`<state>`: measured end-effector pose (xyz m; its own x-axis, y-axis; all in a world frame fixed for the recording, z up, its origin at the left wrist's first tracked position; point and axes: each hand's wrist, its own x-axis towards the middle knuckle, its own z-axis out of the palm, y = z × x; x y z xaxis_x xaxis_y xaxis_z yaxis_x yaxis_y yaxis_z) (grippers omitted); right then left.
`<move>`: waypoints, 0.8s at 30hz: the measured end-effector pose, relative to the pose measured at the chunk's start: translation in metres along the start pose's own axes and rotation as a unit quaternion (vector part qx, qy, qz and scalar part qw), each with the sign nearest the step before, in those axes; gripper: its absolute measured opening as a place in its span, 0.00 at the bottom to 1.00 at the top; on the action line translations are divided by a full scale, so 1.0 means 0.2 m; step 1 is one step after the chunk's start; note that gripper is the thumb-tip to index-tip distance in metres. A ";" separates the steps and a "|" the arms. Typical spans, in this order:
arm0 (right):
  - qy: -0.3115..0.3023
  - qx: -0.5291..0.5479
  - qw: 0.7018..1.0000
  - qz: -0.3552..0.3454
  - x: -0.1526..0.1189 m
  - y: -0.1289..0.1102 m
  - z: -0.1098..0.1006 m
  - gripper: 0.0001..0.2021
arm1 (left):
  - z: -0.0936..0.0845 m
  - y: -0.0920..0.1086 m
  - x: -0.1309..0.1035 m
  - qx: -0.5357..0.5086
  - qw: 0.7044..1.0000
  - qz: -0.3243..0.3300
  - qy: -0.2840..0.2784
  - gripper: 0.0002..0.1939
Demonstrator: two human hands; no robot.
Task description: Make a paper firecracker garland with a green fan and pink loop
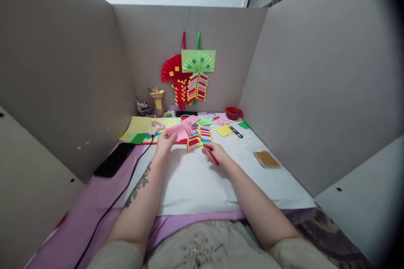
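My left hand [164, 142] is closed on a folded piece of pink paper [179, 131], held just above the table. In my right hand [217, 152] is a slim red-handled tool [212, 155]. Its thin dark end points up and away, close to the pink paper; I cannot make out whether it is a blade or a brush. Between and beyond my hands lies a row of rolled paper firecrackers [205, 133] in red, pink, blue and yellow, partly covered by the pink paper and the tool.
A glue gun [157, 127] with a black cord rests left of the paper. A phone [115, 159] lies at left, a black-handled cutter [236, 132] by yellow paper [223, 130], and a brown block [267, 159] at right. A red bowl [234, 112] stands behind; paper decorations [198, 61] hang on the panel.
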<state>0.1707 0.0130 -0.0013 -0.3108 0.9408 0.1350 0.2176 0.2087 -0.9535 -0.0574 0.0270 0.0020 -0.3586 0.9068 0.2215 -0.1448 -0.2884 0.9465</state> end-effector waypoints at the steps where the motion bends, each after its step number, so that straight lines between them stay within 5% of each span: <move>1: -0.012 -0.029 1.000 -0.004 -0.01 -0.01 0.02 0.16 | 0.00 0.00 0.00 -0.004 1.000 0.016 0.002 0.17; 8: -0.083 -0.077 0.994 -0.003 -0.04 0.03 0.07 0.20 | 0.01 0.03 0.00 -0.024 0.995 0.063 0.077 0.18; 24: -0.034 -0.060 0.998 -0.002 0.01 0.06 0.10 0.20 | 0.10 0.09 -0.11 -0.074 0.993 -0.018 -0.094 0.23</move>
<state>0.1542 0.0117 -0.0175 -0.3736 0.9202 0.1169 0.3232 0.2473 -0.9134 -0.0337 0.0077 0.0179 -0.1741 0.9547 0.2414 -0.2940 -0.2844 0.9125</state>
